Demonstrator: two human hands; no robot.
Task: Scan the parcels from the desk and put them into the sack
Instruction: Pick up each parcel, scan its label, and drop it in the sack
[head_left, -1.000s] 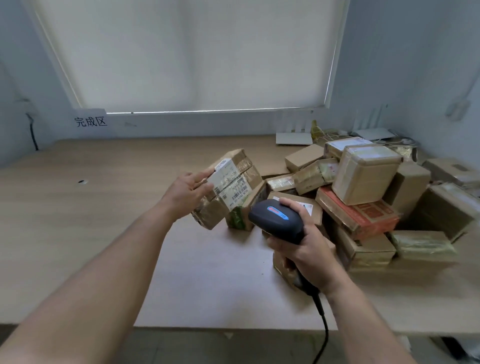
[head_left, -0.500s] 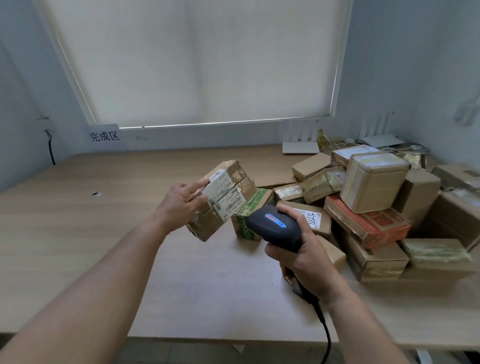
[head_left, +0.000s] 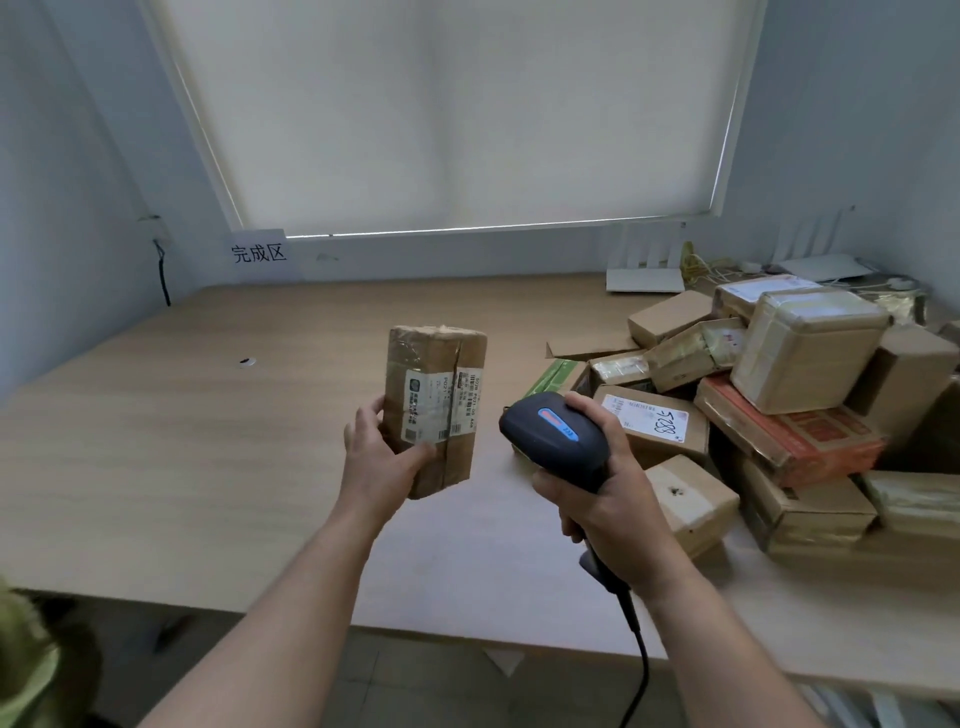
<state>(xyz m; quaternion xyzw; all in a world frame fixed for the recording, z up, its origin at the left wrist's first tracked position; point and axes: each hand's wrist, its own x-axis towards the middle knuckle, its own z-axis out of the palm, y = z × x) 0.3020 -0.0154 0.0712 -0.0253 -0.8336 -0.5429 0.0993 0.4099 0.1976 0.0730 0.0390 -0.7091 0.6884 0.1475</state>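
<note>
Brown cardboard wrapped in glossy clear tape: that is the parcel (head_left: 434, 410) I have in my left hand (head_left: 382, 457), held upright above the desk (head_left: 156, 426), left of the heap and clear of it. It is a tall, narrow box, its top end crumpled where the tape bunches. A white shipping label sits across its facing side with a barcode strip along the right edge, and a dark seam of tape runs down through the label. My left thumb lies over the lower part of the label and the fingers curl behind the box, gripping it low on its left side.

My right hand (head_left: 608, 499) is wrapped round the handle of a black barcode scanner (head_left: 556, 436), its head just right of the parcel, not touching it. Its cable (head_left: 641, 670) drops off the front edge of the desk.

The other parcels (head_left: 810, 364) lie heaped on the right of the desk; one bears a handwritten number on its label.
</note>
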